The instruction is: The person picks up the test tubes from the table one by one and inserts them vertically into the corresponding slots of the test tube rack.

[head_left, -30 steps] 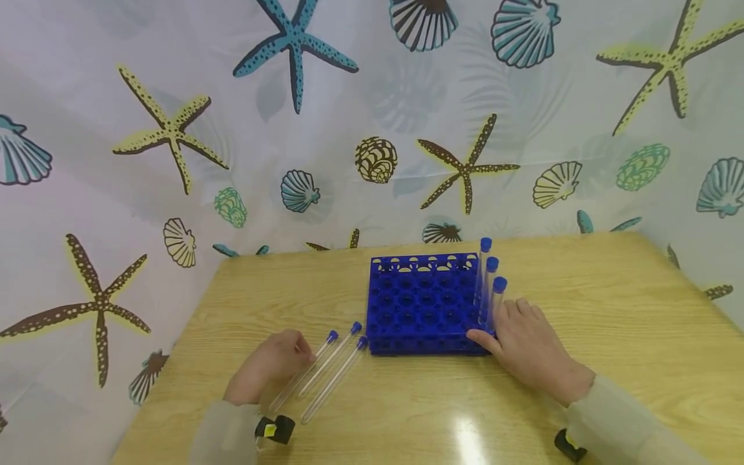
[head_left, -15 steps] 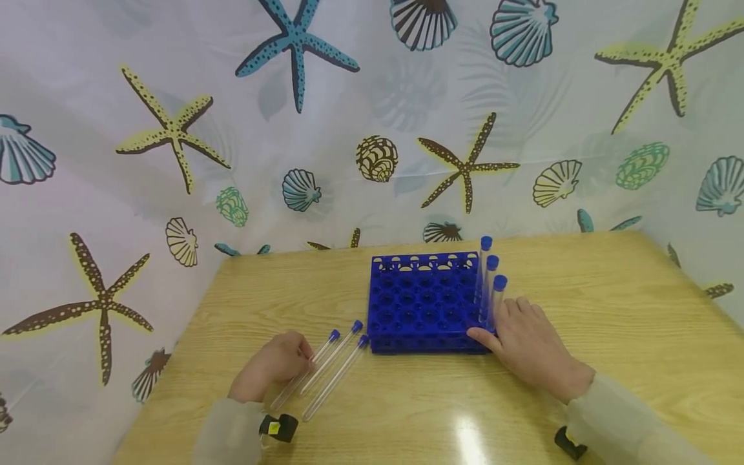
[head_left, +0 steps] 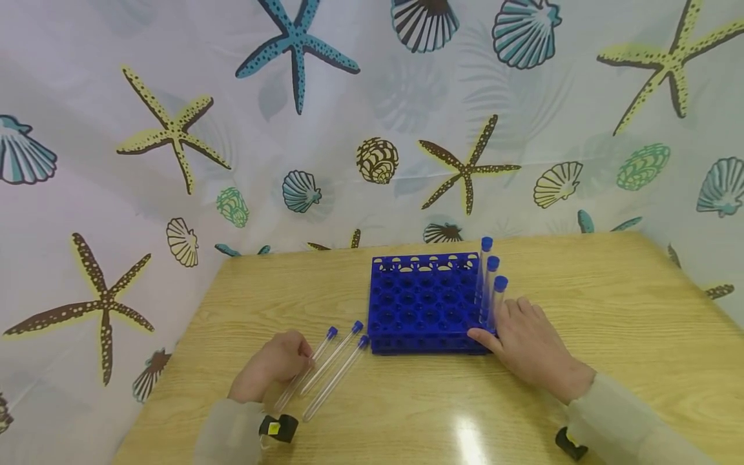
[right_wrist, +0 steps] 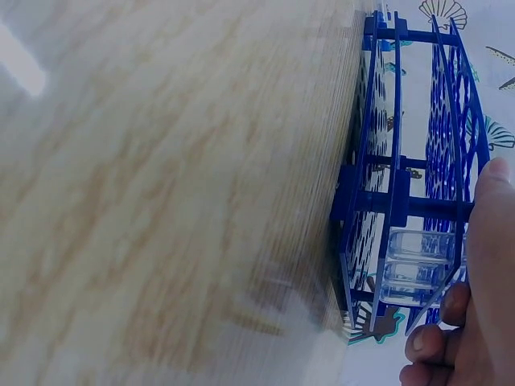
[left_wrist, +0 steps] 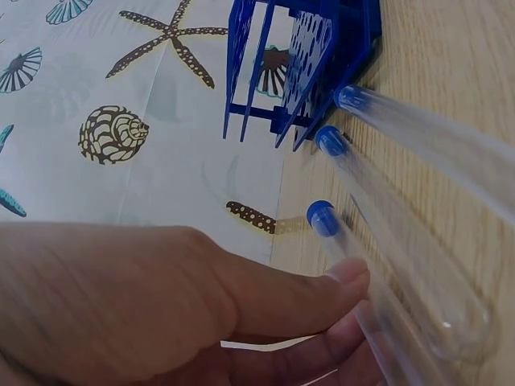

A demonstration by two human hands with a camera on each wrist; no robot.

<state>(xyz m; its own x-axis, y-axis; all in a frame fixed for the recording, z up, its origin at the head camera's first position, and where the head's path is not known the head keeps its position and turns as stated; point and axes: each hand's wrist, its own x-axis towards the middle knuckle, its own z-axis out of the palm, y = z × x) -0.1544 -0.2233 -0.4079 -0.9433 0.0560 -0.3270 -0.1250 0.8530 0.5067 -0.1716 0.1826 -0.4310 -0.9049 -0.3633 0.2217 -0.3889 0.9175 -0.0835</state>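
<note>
Clear, slim, blue-capped test tube [head_left: 320, 349] sits pinched in the left hand [head_left: 282, 356], at eight o'clock from the blue plastic rack [head_left: 418, 336]! Two loose matching tubes [head_left: 334, 380] lie beside it, toward three o'clock. Over at four o'clock, the right hand [head_left: 526, 342] grips the rack's corner, next to three upright tubes [head_left: 488, 294].

A pale cloth [head_left: 349, 97] printed with starfish [head_left: 296, 41] and seashells [head_left: 525, 35] backs a wood-grain table [head_left: 604, 297] bearing a bright glare [head_left: 469, 442].

Behind the bare fingers [head_left: 525, 309] come pale beige sleeves [head_left: 630, 423], each with a black block [head_left: 287, 428] bearing a yellow patch [head_left: 273, 428].
</note>
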